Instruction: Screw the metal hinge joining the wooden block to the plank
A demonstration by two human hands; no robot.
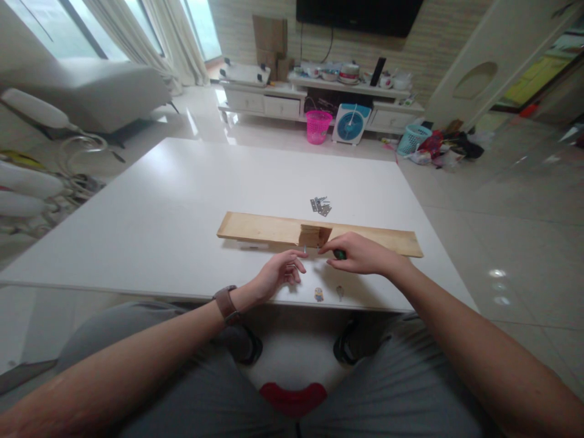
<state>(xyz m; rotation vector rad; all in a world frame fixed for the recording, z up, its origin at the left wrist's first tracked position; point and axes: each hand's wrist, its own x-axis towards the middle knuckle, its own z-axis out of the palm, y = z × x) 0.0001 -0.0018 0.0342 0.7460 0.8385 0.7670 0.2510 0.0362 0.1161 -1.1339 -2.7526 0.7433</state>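
Note:
A long wooden board (262,229) lies across the white table, with a short wooden block (312,236) at its middle. My left hand (283,269) is just in front of the block, fingers loosely bent and apart. Its index fingertip is beside a small upright screw (305,249); whether they touch I cannot tell. My right hand (360,253) holds a screwdriver by its dark green handle (339,254), mostly hidden in the palm. The right index finger reaches toward a second small screw (318,249) by the block. Beyond the board lie several metal hinges (322,207) in a pile.
The white table (182,182) has two small stickers (318,294) near its front edge. A red stool edge (294,398) shows between my legs. Farther off are a pink basket (318,126), a blue fan (351,123), a low cabinet (283,107) and a sofa (104,91).

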